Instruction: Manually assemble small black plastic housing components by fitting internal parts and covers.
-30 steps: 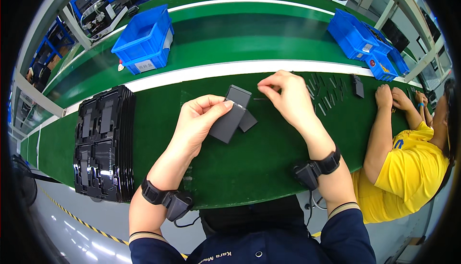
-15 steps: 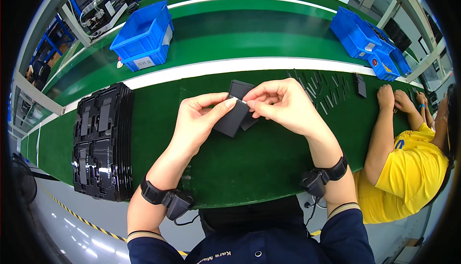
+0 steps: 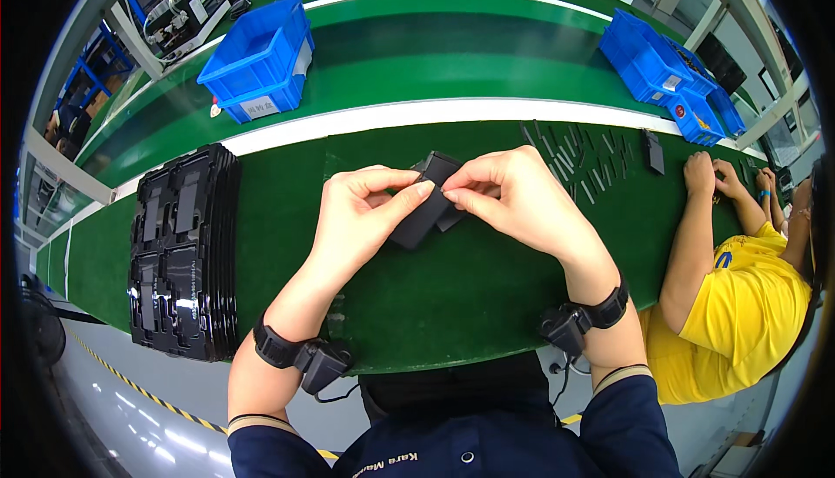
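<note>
A flat black rectangular piece [image 3: 421, 223] lies tilted between my hands on the green bench, with another black piece [image 3: 450, 218] partly hidden under its right side. My left hand [image 3: 370, 208] is closed in a pinch at its left edge, the thumb lying over the black surface. Across from it, my right hand [image 3: 515, 193] pinches thumb and index finger together at the right edge. Whatever sits between those right fingertips is too small and covered to make out.
Stacked black moulded trays [image 3: 185, 256] stand at the left. Thin strips [image 3: 581, 160] lie scattered at the right, beside another black piece [image 3: 653, 152]. Blue bins [image 3: 258, 60] sit beyond the white rail. A co-worker in a yellow shirt [image 3: 739, 304] works at the right.
The small whitish bit seen between my fingertips no longer shows. My right fingertips have moved slightly down against the black piece; my left hand stays nearly in place.
</note>
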`<state>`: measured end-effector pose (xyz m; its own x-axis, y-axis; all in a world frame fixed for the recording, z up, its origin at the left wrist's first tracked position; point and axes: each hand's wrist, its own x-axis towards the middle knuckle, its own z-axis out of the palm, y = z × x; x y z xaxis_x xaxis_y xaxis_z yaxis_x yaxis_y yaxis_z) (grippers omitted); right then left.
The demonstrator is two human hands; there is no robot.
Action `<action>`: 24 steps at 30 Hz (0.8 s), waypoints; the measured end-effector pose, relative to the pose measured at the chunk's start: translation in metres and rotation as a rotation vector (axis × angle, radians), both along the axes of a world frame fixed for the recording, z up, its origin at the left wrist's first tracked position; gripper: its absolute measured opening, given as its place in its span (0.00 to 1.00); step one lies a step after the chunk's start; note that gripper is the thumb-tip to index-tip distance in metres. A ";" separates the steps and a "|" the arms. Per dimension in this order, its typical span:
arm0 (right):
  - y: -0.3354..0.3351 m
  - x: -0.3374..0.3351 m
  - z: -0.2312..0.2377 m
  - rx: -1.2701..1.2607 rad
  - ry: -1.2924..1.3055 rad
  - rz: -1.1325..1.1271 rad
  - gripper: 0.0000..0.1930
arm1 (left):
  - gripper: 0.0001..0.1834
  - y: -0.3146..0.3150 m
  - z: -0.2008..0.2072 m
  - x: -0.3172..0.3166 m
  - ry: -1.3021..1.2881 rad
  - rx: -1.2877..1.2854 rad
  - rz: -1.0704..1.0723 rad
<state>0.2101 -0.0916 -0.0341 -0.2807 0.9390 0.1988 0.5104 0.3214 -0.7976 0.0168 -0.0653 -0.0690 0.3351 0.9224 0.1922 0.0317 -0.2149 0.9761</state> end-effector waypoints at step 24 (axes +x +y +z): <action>-0.011 -0.023 -0.005 0.105 0.046 -0.088 0.06 | 0.08 -0.010 0.010 0.002 0.107 0.185 0.099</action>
<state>0.1875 -0.1024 -0.0394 -0.1864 0.9330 0.3077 0.5043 0.3597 -0.7851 0.0188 -0.0755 -0.0590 0.2721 0.9043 0.3289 0.1632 -0.3802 0.9104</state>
